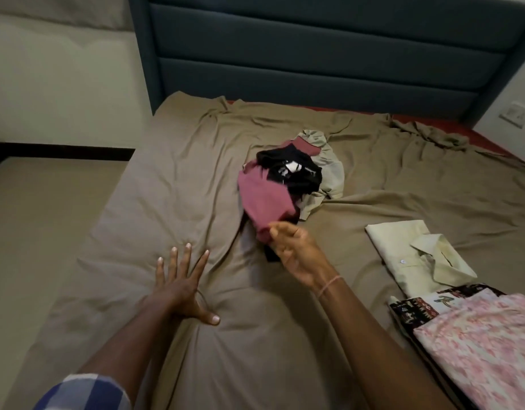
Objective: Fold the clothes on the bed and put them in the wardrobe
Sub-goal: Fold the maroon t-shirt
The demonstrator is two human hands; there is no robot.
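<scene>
Pinching the maroon garment (pixel 262 196), left of the folded cream shirt (pixel 415 253), your right hand (pixel 293 251) should pull slowly, clearing the black cloth (pixel 296 179); your left hand (pixel 181 287) rests flat, fingers spread, farther left.

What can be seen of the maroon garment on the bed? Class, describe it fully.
The maroon garment is a dusty-red, soft-looking cloth, unfolded and crumpled. It lies mid-bed on the brown sheet, in a heap with a black garment draped over it and a beige garment behind. A further maroon patch shows at the heap's far side. The right hand pinches its near edge.
</scene>
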